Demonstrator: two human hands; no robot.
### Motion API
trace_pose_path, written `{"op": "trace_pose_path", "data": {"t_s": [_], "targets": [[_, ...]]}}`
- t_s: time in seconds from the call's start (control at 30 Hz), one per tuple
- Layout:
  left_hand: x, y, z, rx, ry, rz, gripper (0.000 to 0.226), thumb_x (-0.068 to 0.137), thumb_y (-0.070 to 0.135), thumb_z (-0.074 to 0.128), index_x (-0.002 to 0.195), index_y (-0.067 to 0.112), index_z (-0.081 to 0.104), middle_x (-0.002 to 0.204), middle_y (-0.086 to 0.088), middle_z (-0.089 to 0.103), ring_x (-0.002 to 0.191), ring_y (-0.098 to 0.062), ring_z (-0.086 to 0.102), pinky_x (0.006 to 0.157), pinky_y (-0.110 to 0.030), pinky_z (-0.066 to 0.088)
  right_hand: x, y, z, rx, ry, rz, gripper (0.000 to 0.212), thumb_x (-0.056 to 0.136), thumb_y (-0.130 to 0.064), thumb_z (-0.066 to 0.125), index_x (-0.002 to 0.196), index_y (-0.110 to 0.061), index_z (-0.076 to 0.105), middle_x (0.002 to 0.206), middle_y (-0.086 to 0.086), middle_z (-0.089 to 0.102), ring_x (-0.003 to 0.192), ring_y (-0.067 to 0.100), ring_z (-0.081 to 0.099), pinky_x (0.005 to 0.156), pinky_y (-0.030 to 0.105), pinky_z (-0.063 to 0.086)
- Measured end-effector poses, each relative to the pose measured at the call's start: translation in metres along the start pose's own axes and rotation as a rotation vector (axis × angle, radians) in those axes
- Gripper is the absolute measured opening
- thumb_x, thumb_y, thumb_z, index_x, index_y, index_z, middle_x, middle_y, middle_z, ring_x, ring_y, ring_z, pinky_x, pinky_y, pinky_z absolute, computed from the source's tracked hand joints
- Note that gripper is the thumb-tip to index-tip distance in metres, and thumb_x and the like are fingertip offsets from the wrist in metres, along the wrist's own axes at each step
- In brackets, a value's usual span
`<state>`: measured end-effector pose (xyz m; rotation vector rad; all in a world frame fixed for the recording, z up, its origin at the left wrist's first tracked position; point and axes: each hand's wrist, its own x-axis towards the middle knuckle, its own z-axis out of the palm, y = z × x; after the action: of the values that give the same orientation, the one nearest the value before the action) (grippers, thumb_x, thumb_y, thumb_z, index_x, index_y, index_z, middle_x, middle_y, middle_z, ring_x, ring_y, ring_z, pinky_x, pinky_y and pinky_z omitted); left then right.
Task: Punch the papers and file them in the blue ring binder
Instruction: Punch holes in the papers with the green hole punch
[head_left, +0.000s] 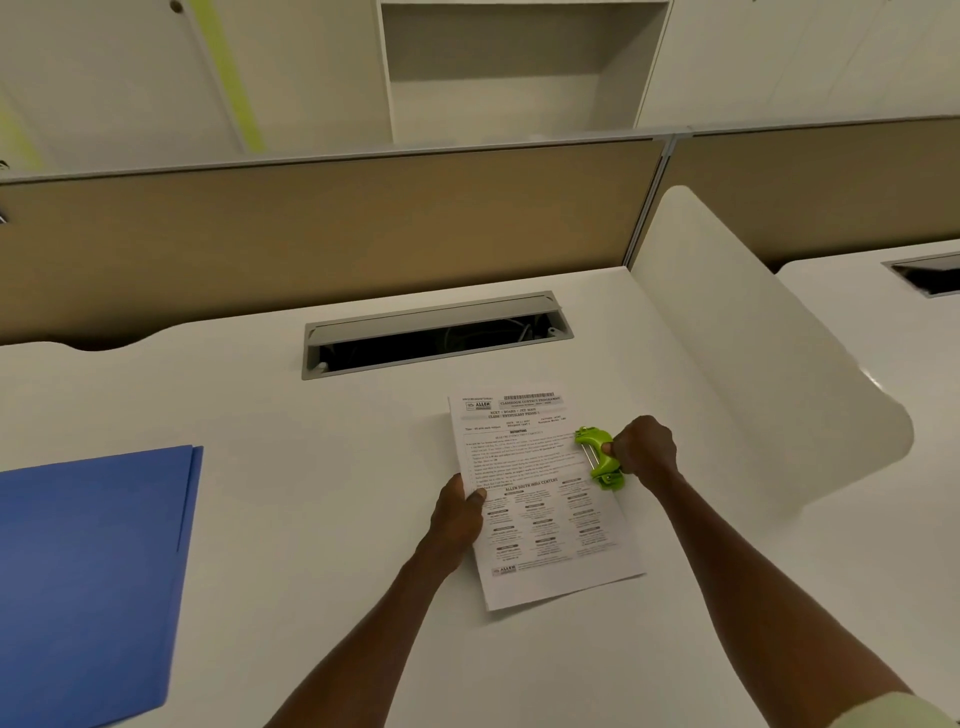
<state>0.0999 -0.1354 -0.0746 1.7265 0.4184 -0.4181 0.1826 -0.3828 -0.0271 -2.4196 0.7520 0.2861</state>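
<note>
While the left hand (457, 512) pins the printed papers (545, 499) flat on the white desk (311, 467), thumb over the left edge, the right hand (644, 449) is wrapped in a closed fist around a lime green hole punch (600, 458) sitting on the sheets' right edge. The papers lie lengthwise away from the person, header end pointing toward the cable slot (436, 335) at the back, tilted a bit to the left. The punch's long axis runs along that same right edge, about halfway up the page. The blue ring binder (93, 577) is lying shut and flat way off to the left, well apart from the papers, its spine side facing them. A tan partition (311, 234) runs behind the desk.
</note>
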Motion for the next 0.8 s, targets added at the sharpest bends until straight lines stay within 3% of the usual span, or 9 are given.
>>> {"op": "trace_pose_path", "data": {"t_s": [0.2,0.37,0.53,0.67,0.8], "targets": [[0.001,-0.001,-0.001,-0.012,0.012,0.010,0.021,0.098,0.019,0.045,0.117,0.021,0.053,0.115,-0.001,0.066,0.095,-0.018,0.065,0.076,-0.033,0.057,0.000,-0.003,-0.001,-0.021,0.008,-0.004,0.034,0.069,-0.025,0.083,0.083,-0.004,0.060,0.086,0.014,0.070,0.081,0.031,0.067,0.067,0.030,0.048],[0.002,-0.003,0.001,-0.007,0.019,-0.003,0.023,0.097,0.020,0.046,0.119,0.020,0.054,0.112,0.001,0.066,0.100,-0.022,0.065,0.086,-0.041,0.056,0.000,-0.004,-0.002,-0.028,0.024,-0.015,0.032,0.069,-0.023,0.082,0.074,-0.008,0.055,0.084,0.013,0.071,0.074,0.028,0.063,0.063,0.027,0.042],[-0.002,-0.009,0.000,-0.069,0.036,0.008,0.020,0.097,0.017,0.046,0.111,0.026,0.058,0.102,0.006,0.068,0.089,-0.011,0.066,0.063,-0.022,0.053,-0.002,-0.005,-0.001,-0.070,0.039,-0.022,0.025,0.071,-0.019,0.077,0.075,-0.008,0.054,0.087,0.013,0.070,0.073,0.027,0.060,0.063,0.028,0.042],[0.000,-0.013,-0.009,-0.139,0.027,-0.024,0.026,0.097,0.014,0.047,0.116,0.025,0.060,0.108,0.004,0.069,0.096,-0.019,0.068,0.082,-0.038,0.058,0.000,-0.003,-0.002,-0.081,0.050,-0.036,0.019,0.071,-0.016,0.073,0.080,-0.003,0.062,0.085,0.014,0.071,0.082,0.031,0.068,0.066,0.029,0.047],[-0.004,-0.021,-0.019,-0.154,0.008,-0.027,0.026,0.097,0.015,0.047,0.117,0.027,0.060,0.108,0.004,0.070,0.098,-0.019,0.068,0.085,-0.040,0.057,-0.002,-0.002,0.000,-0.070,0.046,-0.037,0.021,0.070,-0.017,0.075,0.077,-0.005,0.060,0.082,0.014,0.071,0.076,0.032,0.068,0.064,0.028,0.048]]}}
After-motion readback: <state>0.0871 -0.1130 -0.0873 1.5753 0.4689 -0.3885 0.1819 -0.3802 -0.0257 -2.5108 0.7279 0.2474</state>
